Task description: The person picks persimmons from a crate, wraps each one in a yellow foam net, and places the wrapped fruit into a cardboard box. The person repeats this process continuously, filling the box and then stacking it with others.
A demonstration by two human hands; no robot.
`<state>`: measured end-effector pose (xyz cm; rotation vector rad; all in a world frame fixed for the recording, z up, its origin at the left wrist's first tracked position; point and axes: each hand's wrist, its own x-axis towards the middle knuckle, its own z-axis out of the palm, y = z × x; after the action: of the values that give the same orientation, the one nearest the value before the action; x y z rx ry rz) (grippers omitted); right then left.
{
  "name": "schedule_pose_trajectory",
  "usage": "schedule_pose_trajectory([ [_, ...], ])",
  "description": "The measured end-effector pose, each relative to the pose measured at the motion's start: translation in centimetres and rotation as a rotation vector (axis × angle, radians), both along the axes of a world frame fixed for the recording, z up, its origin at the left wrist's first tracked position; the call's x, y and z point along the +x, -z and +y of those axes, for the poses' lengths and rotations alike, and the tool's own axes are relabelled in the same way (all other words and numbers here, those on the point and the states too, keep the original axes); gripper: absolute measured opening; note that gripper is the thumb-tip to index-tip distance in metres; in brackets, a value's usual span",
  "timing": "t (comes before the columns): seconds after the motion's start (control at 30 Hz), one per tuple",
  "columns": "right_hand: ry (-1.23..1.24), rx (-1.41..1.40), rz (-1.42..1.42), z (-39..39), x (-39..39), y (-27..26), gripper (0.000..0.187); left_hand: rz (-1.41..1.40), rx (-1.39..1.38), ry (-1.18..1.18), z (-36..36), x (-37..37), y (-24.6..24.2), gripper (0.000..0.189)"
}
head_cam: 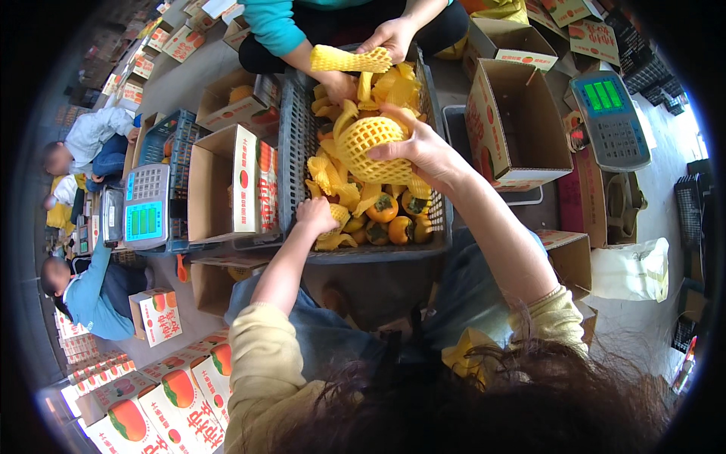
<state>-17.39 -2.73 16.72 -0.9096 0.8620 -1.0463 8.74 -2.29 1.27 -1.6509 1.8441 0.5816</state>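
Note:
My right hand (417, 147) grips a fruit in a yellow foam net (371, 148), raised over a grey plastic crate (380, 253). My left hand (317, 217) is low at the crate's near left side, with its fingers against a yellow foam net (338, 218); whether a fruit is inside that net I cannot tell. Bare orange persimmons (382, 208) lie in the near part of the crate, with loose yellow foam nets (326, 173) at the left and far side. Across the crate, a co-worker's hand (388, 38) holds an empty foam net (349, 59), and the other reaches into the crate.
Open cardboard boxes flank the crate, at left (218, 184) and right (519, 122). Digital scales stand farther out, at left (146, 207) and right (611, 122). A white plastic bag (629, 272) lies at right. Two people sit at far left. Printed boxes (176, 397) are stacked at lower left.

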Motion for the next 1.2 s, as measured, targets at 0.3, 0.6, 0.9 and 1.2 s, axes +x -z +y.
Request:
schedule_pose_trajectory([
  [0.3, -0.137, 0.163, -0.203, 2.0, 2.9, 0.4, 0.065, 1.035, -0.121, -0.531, -0.8, -1.1, -10.5, 0.054],
  [0.6, -0.02, -0.028, -0.456, -0.1, -2.6, 0.2, 0.058, 1.794, -0.02, -0.511, 0.6, -5.5, -11.7, 0.063],
  [0.9, 1.216, -0.022, 0.573, -5.3, -19.3, 6.0, 0.072, 0.413, -0.248, 0.312, 3.7, -5.9, 2.8, 0.032],
  [1.2, 0.328, 0.095, 1.587, -3.7, -14.6, 8.4, 0.044, 0.509, -0.33, 0.135, 3.1, -4.6, 3.3, 0.034],
])
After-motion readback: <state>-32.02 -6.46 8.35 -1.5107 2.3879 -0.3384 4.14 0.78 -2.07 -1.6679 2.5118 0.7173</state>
